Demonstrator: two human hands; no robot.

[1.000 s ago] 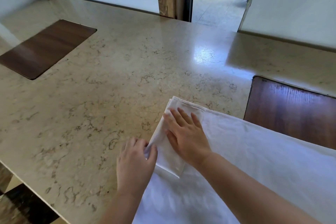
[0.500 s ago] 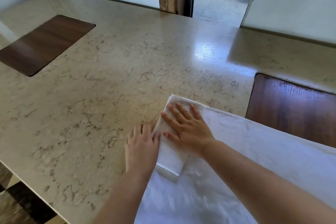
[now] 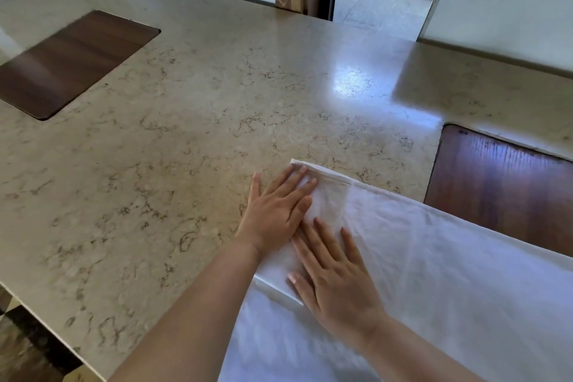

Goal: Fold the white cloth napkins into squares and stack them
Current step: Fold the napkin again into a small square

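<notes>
A folded white napkin (image 3: 328, 205) lies at the left end of a larger spread white cloth (image 3: 449, 282) on the marble counter. My left hand (image 3: 276, 211) lies flat with straight fingers on the napkin's far left part, its thumb side over the bare counter. My right hand (image 3: 335, 276) presses flat on the napkin's near part, fingers spread. Both hands hide much of the folded piece; only a strip between and beyond them shows.
The beige marble counter (image 3: 186, 149) stretches far to the left and back. A dark wooden inset (image 3: 68, 62) sits at the far left, another wooden inset (image 3: 502, 192) at the right beside the cloth. The counter's near edge (image 3: 40, 322) runs at lower left. A doorway opens behind.
My left hand slid forward onto the far part of the folded napkin and flattened. My right hand drew back toward me and now presses the near part.
</notes>
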